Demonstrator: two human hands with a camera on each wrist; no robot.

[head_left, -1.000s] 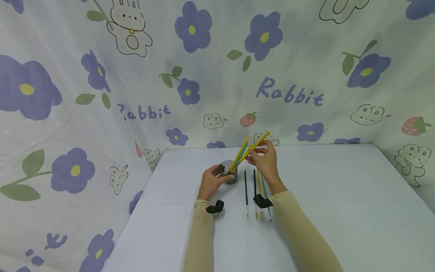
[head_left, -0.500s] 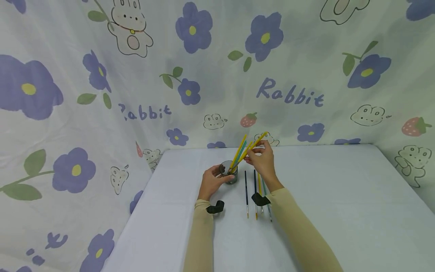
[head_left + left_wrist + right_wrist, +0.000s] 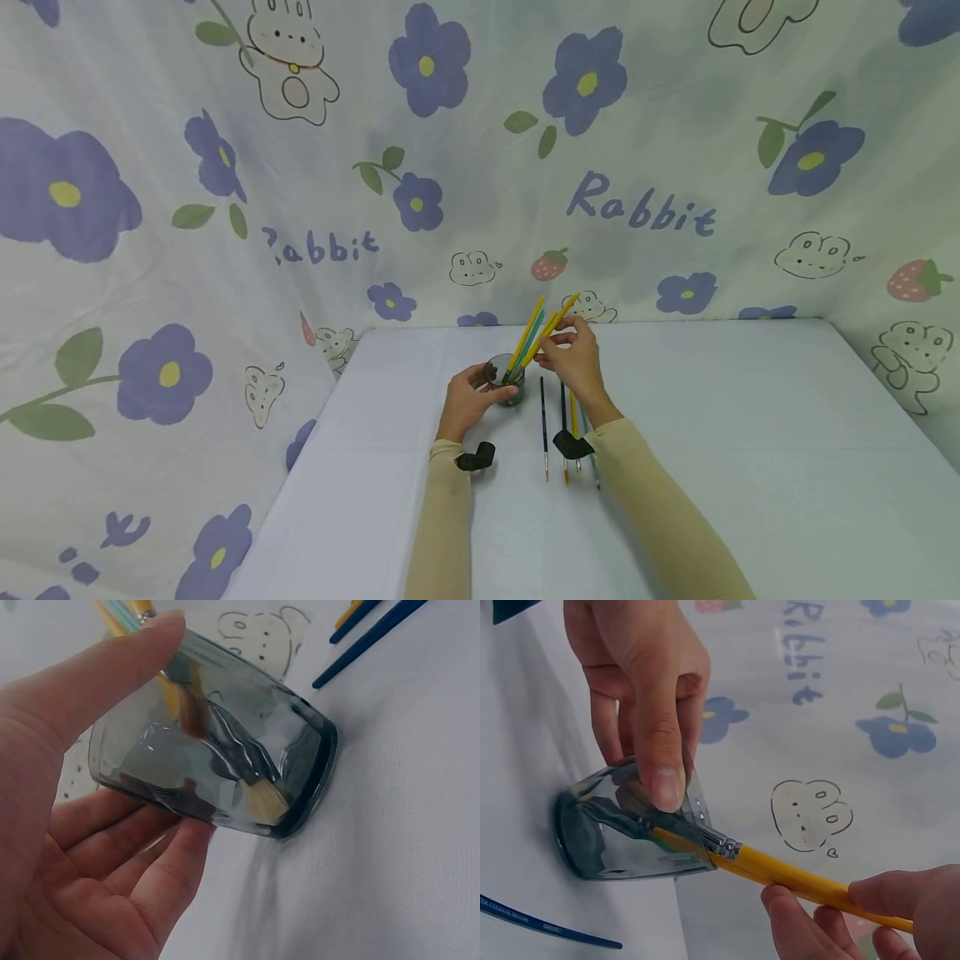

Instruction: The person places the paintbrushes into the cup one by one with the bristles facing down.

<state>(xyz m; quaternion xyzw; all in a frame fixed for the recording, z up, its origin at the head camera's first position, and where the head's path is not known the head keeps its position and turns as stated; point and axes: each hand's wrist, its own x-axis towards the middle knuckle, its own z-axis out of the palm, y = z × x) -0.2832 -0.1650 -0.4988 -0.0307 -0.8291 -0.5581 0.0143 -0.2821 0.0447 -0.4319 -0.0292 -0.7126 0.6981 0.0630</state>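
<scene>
My left hand grips a smoky, see-through glass cup, thumb on the near side and fingers round the far side. My right hand pinches a yellow-handled paintbrush by its handle. That brush slants down left over the cup's mouth, its metal ferrule at the rim and its brown bristles inside the glass. Yellow and teal paintbrushes lean in the cup, among them a teal paintbrush. Pale bristles of one rest near the bottom.
Several paintbrushes lie side by side on the white table, right of the cup, including a dark blue paintbrush. My right wrist partly covers the others. A patterned cloth hangs behind the table.
My right hand has moved left and slightly down, bringing the pinched yellow paintbrush further into the cup. My left hand and the cup stay nearly in place.
</scene>
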